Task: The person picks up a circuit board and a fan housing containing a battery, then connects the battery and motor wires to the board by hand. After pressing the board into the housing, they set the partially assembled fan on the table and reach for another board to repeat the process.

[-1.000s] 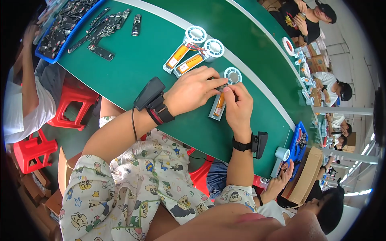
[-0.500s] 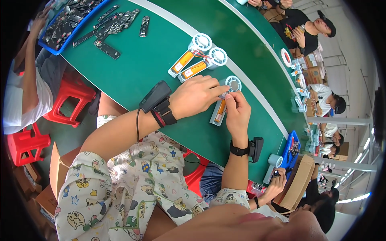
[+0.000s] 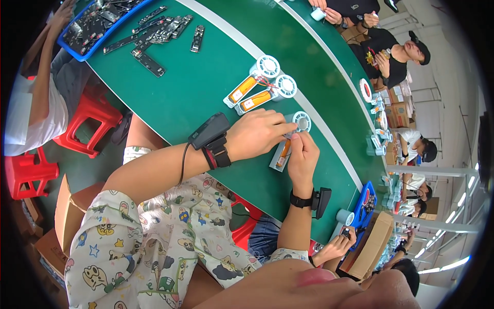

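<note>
A small handheld fan [image 3: 280, 157] lies on the green table in front of me, its handle shell uncovered with an orange battery inside and its round pale-blue head pointing away. My left hand [image 3: 260, 135] reaches over its neck, fingers bent and pinching at the joint below the head. From the near right, my right hand [image 3: 303, 160] pinches the same spot with thumb and forefinger. What lies between the fingertips is too small to make out. Just beyond my left hand are two similar opened fans [image 3: 241, 91] with orange batteries and red wires.
Dark circuit boards [image 3: 149, 62] lie at the far left beside a blue bin [image 3: 92, 49] full of them. A blue tray [image 3: 366, 206] and a cardboard box [image 3: 371, 247] are at right, near a co-worker's hand [image 3: 337, 244]. Red stools [image 3: 90, 123] stand left. Other people sit across the table [image 3: 329, 87].
The view has shifted slightly, so the table items appear lower and mostly further right. Both hands stay at the fan's neck, with only small finger movement.
</note>
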`<state>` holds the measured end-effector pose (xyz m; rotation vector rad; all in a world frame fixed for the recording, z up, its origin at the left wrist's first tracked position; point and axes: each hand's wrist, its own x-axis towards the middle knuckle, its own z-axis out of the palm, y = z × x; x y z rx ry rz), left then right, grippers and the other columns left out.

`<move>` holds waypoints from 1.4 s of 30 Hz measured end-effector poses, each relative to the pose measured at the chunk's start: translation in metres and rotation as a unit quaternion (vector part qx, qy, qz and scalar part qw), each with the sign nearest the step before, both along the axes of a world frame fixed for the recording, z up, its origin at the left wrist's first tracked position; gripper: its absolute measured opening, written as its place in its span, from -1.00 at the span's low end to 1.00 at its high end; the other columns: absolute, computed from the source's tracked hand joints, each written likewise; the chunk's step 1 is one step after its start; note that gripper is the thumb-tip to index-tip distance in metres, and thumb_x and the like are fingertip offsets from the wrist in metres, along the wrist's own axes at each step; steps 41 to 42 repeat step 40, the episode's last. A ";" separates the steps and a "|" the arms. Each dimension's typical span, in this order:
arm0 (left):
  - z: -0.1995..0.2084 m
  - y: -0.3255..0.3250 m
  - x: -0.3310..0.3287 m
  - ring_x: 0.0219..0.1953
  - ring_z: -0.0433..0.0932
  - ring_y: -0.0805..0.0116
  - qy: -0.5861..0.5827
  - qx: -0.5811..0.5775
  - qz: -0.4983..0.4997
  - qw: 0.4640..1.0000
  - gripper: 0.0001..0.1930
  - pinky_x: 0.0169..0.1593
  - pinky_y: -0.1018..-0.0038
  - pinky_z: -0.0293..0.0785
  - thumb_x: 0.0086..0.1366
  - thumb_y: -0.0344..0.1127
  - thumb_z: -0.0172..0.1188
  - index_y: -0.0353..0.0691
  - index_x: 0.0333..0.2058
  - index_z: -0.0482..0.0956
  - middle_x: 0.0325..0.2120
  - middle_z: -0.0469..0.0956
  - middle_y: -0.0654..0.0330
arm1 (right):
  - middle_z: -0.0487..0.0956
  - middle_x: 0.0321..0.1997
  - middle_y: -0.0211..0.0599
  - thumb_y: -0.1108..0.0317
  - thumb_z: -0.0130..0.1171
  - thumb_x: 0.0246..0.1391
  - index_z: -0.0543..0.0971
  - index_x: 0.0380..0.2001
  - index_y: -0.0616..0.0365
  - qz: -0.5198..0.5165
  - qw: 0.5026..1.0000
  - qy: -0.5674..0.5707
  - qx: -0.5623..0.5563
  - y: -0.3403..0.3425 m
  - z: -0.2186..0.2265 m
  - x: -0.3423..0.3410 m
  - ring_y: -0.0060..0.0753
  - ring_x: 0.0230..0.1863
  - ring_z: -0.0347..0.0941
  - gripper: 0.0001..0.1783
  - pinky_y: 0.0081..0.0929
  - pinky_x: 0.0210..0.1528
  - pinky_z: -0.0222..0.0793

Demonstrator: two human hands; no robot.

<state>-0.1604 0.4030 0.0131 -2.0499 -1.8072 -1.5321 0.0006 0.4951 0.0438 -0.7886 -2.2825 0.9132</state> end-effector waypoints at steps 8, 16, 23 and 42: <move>0.000 0.000 0.005 -0.22 0.61 0.17 -0.015 -0.003 0.000 1.000 -0.57 -0.13 0.30 0.57 0.15 -0.39 0.39 -0.17 0.04 0.63 -0.27 0.61 0.20 | 0.34 -0.48 -0.43 0.39 0.04 0.36 0.49 -0.41 0.35 0.004 0.999 0.036 -0.017 0.004 -0.002 0.005 -0.61 -0.45 0.19 -0.74 -0.52 -0.40 0.14; -0.004 0.012 0.005 -0.30 0.67 0.40 -0.351 -0.183 -0.140 0.908 -0.68 -0.29 0.42 0.54 0.41 -0.29 0.22 -0.29 0.06 0.58 -0.24 0.67 0.15 | 0.45 -0.45 -0.28 0.42 0.31 0.19 0.56 -0.36 0.30 -0.066 0.997 0.021 0.026 -0.003 0.019 0.005 -0.51 -0.51 0.37 -0.83 -0.49 -0.45 0.31; 0.009 0.011 -0.005 -0.30 0.64 0.54 -0.535 -0.241 -0.200 0.785 -0.66 -0.37 0.58 0.45 0.45 -0.24 0.19 -0.30 0.09 0.54 -0.21 0.67 0.23 | 0.52 -0.28 -0.31 0.54 0.37 0.08 0.63 -0.24 0.24 0.017 0.980 -0.103 0.169 -0.013 0.031 0.007 -0.47 -0.51 0.47 -0.83 -0.52 -0.46 0.38; 0.002 0.002 -0.008 0.13 0.54 0.11 -0.114 -0.114 -0.070 0.984 -0.65 0.14 0.19 0.46 0.37 -0.29 0.26 -0.15 0.11 0.57 0.09 0.59 0.12 | 0.58 0.12 -0.29 0.48 0.19 0.30 0.61 -0.09 0.18 -0.080 0.972 0.110 -0.193 -0.007 -0.013 0.032 -0.61 -0.37 0.45 -0.85 -0.68 -0.33 0.39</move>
